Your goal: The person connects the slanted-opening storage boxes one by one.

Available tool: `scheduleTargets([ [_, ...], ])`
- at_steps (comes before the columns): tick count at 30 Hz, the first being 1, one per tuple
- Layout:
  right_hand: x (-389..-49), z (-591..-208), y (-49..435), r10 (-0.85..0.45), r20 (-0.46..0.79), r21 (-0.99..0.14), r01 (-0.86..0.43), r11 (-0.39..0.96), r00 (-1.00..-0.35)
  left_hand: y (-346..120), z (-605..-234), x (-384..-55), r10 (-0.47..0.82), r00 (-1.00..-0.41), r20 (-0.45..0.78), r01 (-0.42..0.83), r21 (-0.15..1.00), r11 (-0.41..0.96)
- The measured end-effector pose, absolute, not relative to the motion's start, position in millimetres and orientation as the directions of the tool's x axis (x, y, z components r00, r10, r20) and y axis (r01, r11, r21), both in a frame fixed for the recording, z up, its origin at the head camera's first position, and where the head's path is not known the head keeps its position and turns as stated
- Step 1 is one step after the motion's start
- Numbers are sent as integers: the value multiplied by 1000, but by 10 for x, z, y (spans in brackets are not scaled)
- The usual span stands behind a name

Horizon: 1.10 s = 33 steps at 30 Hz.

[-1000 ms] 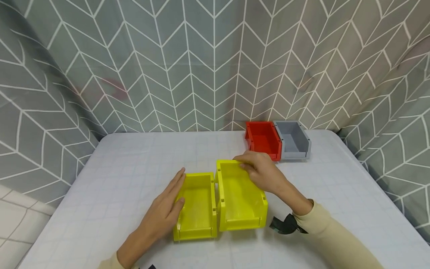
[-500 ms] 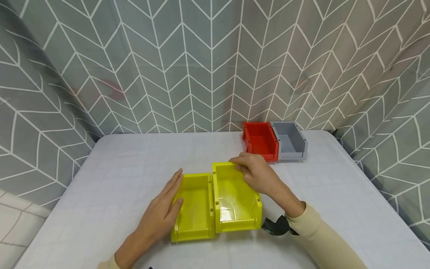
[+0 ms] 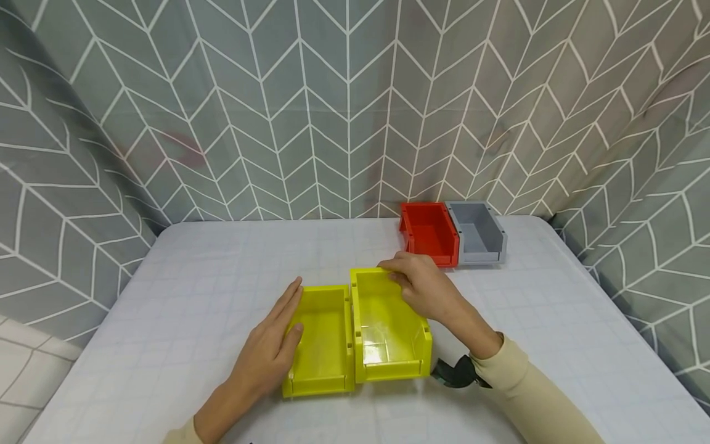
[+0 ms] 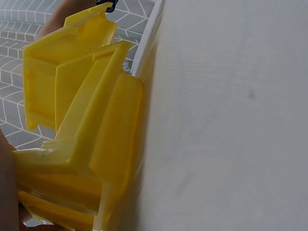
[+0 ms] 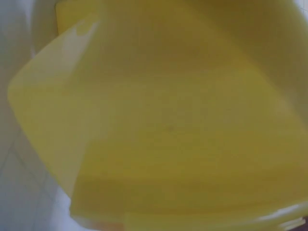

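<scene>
Two yellow storage bins stand side by side in the head view. My left hand (image 3: pixel 266 348) lies along the outer wall of the left yellow bin (image 3: pixel 322 339), fingers straight, thumb tip over its rim. My right hand (image 3: pixel 424 287) pinches the back right rim of the right yellow bin (image 3: pixel 388 327), which sits higher than its neighbour, their walls against each other. In the left wrist view, the left bin (image 4: pixel 113 130) is near the table surface and the raised bin (image 4: pixel 41 91) is beyond it. Yellow plastic (image 5: pixel 168 130) fills most of the right wrist view, blurred.
A red bin (image 3: pixel 429 231) and a grey bin (image 3: pixel 476 231) stand side by side at the table's back right. The white-covered table (image 3: pixel 183 296) ends at a patterned grey curtain (image 3: pixel 333 123) behind and at both sides.
The right yellow bin has shifted slightly left and its gap to the left bin has narrowed, with my right hand still gripping it. Little differs over the last half second.
</scene>
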State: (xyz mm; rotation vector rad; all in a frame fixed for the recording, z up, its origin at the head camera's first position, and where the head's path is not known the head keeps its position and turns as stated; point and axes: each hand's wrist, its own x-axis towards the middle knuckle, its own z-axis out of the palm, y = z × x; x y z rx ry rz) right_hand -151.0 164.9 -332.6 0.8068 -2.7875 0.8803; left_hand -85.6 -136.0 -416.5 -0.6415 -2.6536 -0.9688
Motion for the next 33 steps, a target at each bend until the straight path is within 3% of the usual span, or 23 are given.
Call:
scheduleTargets([
  [33, -1464, -3340, 1584, -413, 183, -407, -451, 794, -892, -1372, -4214, -864, 310, -860, 405, 502, 569, 651],
])
